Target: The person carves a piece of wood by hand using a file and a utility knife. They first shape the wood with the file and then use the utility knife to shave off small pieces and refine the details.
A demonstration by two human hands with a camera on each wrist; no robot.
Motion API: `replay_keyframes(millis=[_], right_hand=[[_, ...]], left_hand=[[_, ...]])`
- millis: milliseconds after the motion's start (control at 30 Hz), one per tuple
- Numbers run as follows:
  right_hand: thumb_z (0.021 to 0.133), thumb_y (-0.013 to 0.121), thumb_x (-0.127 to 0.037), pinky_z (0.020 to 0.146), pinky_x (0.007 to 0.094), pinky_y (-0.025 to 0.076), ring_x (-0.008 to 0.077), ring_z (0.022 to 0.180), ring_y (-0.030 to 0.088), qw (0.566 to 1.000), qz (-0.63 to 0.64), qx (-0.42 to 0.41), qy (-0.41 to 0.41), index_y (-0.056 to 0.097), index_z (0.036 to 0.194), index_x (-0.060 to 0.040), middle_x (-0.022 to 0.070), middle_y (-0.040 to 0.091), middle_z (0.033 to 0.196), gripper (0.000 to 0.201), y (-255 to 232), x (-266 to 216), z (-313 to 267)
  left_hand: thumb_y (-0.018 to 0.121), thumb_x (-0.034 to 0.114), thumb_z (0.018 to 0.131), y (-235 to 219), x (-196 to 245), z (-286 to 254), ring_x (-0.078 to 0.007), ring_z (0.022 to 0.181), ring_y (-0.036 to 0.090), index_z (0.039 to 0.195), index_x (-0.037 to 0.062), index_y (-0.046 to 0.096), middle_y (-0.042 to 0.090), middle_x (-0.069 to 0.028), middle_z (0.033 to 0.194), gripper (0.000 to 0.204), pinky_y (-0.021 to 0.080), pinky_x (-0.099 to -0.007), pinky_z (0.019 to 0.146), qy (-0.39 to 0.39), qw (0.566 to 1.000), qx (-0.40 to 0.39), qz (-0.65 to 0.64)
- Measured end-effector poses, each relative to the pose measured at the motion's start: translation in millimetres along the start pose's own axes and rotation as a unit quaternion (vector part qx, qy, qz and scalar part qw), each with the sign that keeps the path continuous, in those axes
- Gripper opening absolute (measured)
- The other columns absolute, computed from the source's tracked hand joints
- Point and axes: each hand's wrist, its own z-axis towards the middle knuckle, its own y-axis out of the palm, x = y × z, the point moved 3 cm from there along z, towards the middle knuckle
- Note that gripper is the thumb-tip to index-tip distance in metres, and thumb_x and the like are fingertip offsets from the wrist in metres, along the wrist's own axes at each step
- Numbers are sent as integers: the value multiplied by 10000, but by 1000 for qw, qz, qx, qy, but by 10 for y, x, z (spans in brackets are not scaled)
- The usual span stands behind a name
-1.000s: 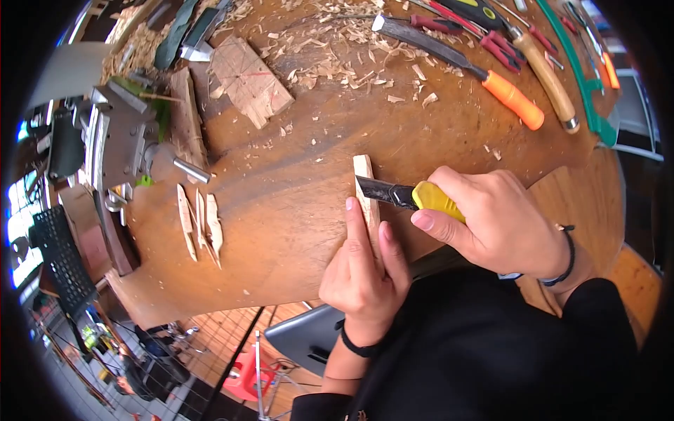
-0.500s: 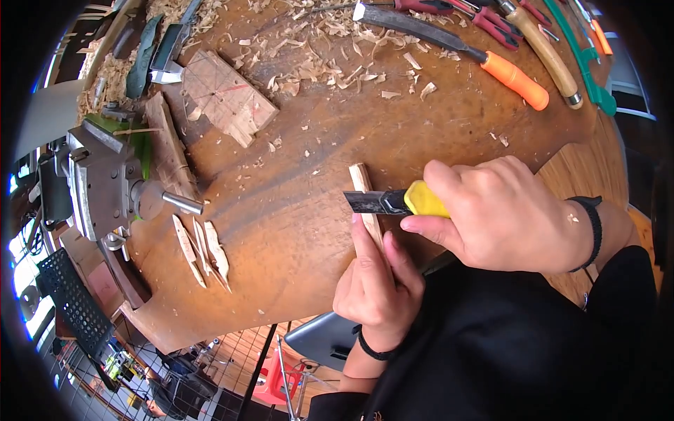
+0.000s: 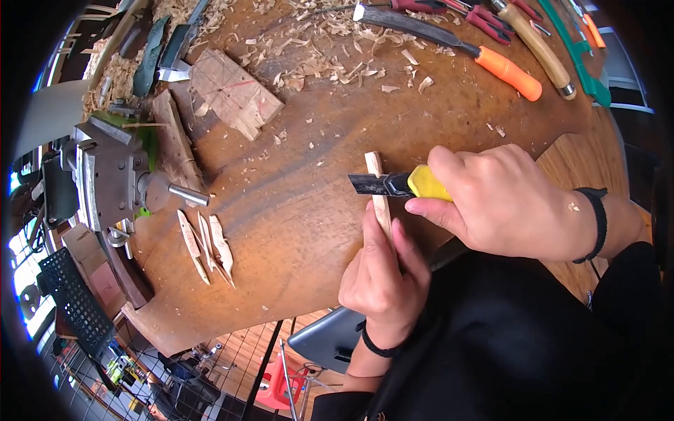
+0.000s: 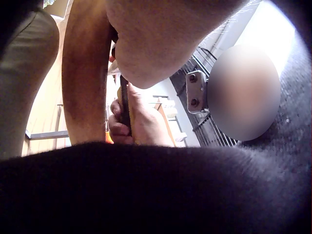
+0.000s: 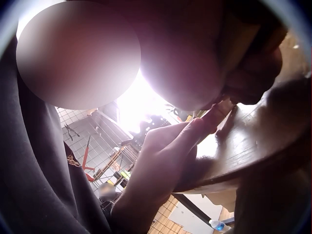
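In the head view the left hand (image 3: pixel 386 277) pinches the lower end of a narrow wooden stick (image 3: pixel 373 163) between thumb and fingers. The right hand (image 3: pixel 502 200) is wrapped round the yellow handle (image 3: pixel 427 184) of a utility knife, its dark blade (image 3: pixel 368 184) lying across the stick just above the left fingertips. In the left wrist view the right hand (image 4: pixel 144 119) shows round the knife. The left hand (image 5: pixel 165 153) appears in the right wrist view, its thumb and finger on the stick; the right hand (image 5: pixel 190 58) is dark there.
Several thin carved wood pieces (image 3: pixel 221 242) lie left of the hands. Beyond are a flat wooden board (image 3: pixel 235 91), a metal vise (image 3: pixel 112 179), wood shavings (image 3: pixel 316 56), an orange-handled chisel (image 3: pixel 509 74) and a wooden-handled tool (image 3: pixel 537 49). The workbench edge (image 3: pixel 239 328) runs along the near side.
The knife blade has shifted from slanting beside the stick to lying across it. Since half a second ago, both hands, with the stick and knife, sit slightly higher in the head view.
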Motion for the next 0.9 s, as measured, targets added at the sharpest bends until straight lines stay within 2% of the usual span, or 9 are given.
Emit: replay_keyframes(millis=[133,200,333,400,533,633,733,800,900], right_hand=[[1011,630,-416,444,404,519,335,489,654,1000,-16,-3,7,551,855,-10,154,585,523,442,-56,-30,-36],[964,705,-373,503,445,508,392,594,660,995,-29,-82,57,513,917,0,182,639,690,422,-61,-34,-58],[959,709,-384,503,445,502,387,600,662,992,-32,-94,75,512,927,0,175,643,718,433,-70,-23,-124],[982,660,-459,447,407,520,328,486,653,997,-32,-34,55,538,878,-1,157,611,566,485,-69,-10,-130],[987,655,-451,446,407,521,328,487,653,998,-42,-17,46,534,879,-2,161,613,570,478,-22,-30,-68],[963,699,-402,506,446,506,383,594,664,993,-31,-80,79,508,925,-6,172,641,701,442,6,-41,9],[970,695,-392,502,443,513,385,578,660,996,-33,-53,63,505,915,-6,181,640,672,434,51,-46,59],[1002,645,-412,440,397,514,326,466,639,999,-35,19,19,557,849,-9,138,575,511,439,34,-69,65],[1005,641,-417,443,395,517,327,474,647,999,-39,16,21,552,848,-10,146,579,513,445,0,-89,17]], left_hand=[[719,72,930,-6,-11,7,-214,480,619,1181,-137,675,765,-176,899,330,487,-308,471,16,1000,-19,5],[722,77,929,8,-27,3,-212,478,619,1174,-137,677,766,-174,900,328,486,-307,470,18,1000,-13,-5],[726,83,927,13,-44,9,-202,477,618,1150,-145,680,768,-176,909,323,481,-303,465,23,999,-2,-25],[726,82,925,6,-50,7,-199,478,620,1148,-150,677,768,-180,916,326,480,-302,464,31,999,-5,-15],[726,80,921,8,-50,1,-190,480,621,1149,-164,669,765,-189,931,339,476,-302,459,51,999,-18,-3],[724,77,923,6,-53,3,-197,477,620,1158,-163,667,765,-184,921,341,478,-309,459,52,998,-16,-13],[719,73,928,2,-22,4,-212,475,620,1172,-152,668,755,-166,854,336,482,-318,463,35,999,-14,17],[716,70,931,-5,4,12,-218,474,621,1179,-145,668,744,-156,820,332,483,-322,464,28,999,-16,20],[711,64,934,-4,-3,15,-227,473,621,1187,-135,668,725,-143,768,324,483,-327,463,14,1000,-18,11]])
